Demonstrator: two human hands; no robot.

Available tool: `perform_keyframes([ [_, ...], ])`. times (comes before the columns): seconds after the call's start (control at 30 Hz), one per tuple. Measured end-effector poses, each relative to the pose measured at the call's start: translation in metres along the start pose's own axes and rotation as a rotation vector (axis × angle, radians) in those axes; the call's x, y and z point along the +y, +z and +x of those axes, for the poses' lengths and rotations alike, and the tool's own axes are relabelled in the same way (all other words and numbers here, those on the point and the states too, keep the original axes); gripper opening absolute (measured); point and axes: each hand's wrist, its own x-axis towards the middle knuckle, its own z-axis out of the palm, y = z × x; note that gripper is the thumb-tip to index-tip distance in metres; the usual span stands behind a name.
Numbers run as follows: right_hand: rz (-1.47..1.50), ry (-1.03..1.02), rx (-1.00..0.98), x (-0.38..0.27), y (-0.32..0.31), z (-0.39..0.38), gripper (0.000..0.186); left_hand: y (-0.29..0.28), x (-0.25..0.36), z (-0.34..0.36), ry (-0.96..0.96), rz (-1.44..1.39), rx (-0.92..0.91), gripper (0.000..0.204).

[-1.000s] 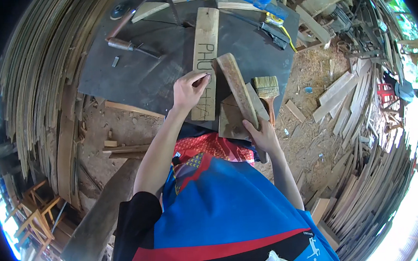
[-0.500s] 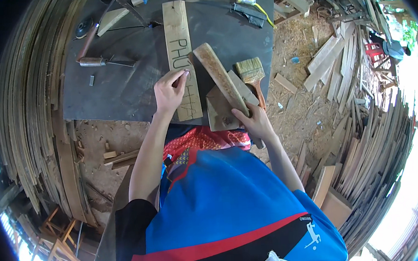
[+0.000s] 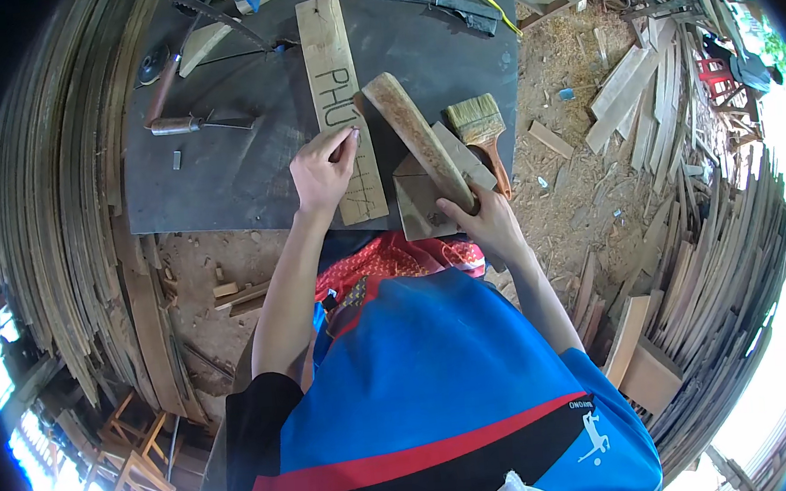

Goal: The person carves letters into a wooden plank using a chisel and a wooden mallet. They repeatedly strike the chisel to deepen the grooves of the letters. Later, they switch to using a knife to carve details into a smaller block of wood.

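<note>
A pale wooden board [image 3: 325,43], carved or marked with dark letters, lies lengthwise on the dark tabletop in front of me. My left hand [image 3: 322,166] rests over its right-hand part with fingers pinched. Whatever sits between those fingertips is too small to make out. My right hand [image 3: 491,224] is wrapped round the near end of a thick wooden bar [image 3: 411,129], which slants up and left, its far end close beside the board. Beneath the bar are a wooden block [image 3: 420,208] and a flat wood piece [image 3: 465,159]. A wide paintbrush [image 3: 478,123] lies just right of them.
On the table's left are a wooden-handled tool [image 3: 176,125], a small metal piece [image 3: 177,159] and a saw [image 3: 213,15]. A dark tool [image 3: 467,13] with a yellow strap lies far right. Stacked planks [image 3: 53,208] flank the left, and more timber [image 3: 718,266] the right.
The view has shifted slightly, so the table and board appear moved a little. Both hands keep their grips, and the bar stays in nearly the same place over the block.
</note>
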Motion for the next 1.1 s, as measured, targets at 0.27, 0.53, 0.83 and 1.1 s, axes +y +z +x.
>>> perform_keyframes([
  [0.27, -0.127, -0.08, 0.091, -0.011, 0.012, 0.004, 0.054, -0.002, 0.005, 0.0, 0.079, 0.174, 0.032, 0.008],
  [0.53, -0.115, -0.26, 0.019, 0.002, 0.0, -0.035, 0.055, -0.003, 0.007, -0.002, 0.104, 0.263, 0.031, 0.011],
  [0.83, -0.19, -0.212, 0.0, -0.001, -0.005, -0.046, 0.047, -0.004, 0.009, -0.002, 0.139, 0.221, 0.086, 0.009],
  [1.1, -0.139, -0.2, 0.04, -0.009, 0.002, -0.053, 0.046, -0.002, 0.005, -0.005, 0.106, 0.289, 0.027, 0.007],
])
